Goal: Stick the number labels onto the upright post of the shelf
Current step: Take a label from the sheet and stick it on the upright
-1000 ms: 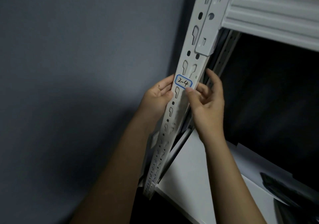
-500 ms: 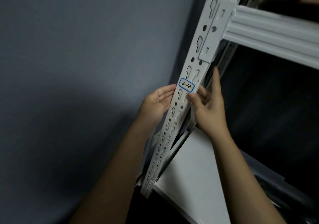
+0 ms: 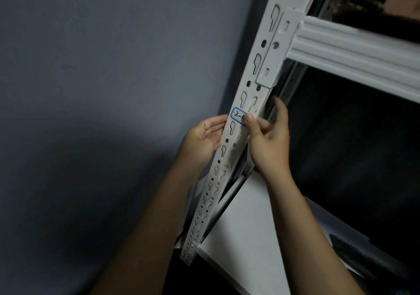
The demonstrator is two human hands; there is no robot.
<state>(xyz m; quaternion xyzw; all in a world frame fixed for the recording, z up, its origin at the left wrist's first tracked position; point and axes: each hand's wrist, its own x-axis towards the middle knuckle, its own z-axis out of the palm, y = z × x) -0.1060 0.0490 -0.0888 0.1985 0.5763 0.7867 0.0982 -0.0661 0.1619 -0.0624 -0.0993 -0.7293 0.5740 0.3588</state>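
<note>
Head view, looking down along a white perforated metal upright post of a shelf, which runs from the top right of the frame down toward the lower middle, its face punched with rows of keyhole slots and small round holes. A small white label with a blue rounded border and black handwriting sits flat on the front face of the post, just below a pair of keyhole slots; a "2" and a dash can be read, and the rest of the writing is hidden. The right hand comes in from the lower right with its thumb tip pressed on the right end of the label, covering that part, while its index finger reaches up along the right edge of the post and the other fingers curl loosely behind that edge. The left hand lies against the left side of the post just below the label, palm turned toward the camera, fingers fairly straight and relaxed, their tips going behind the post's left edge. Above the hands a white ribbed horizontal beam hooks into the post through a flat bracket plate. Below, a white flat shelf board meets the post near its lower end. A plain grey-blue wall fills the left of the frame, and the space inside the shelf on the right is dark.
</note>
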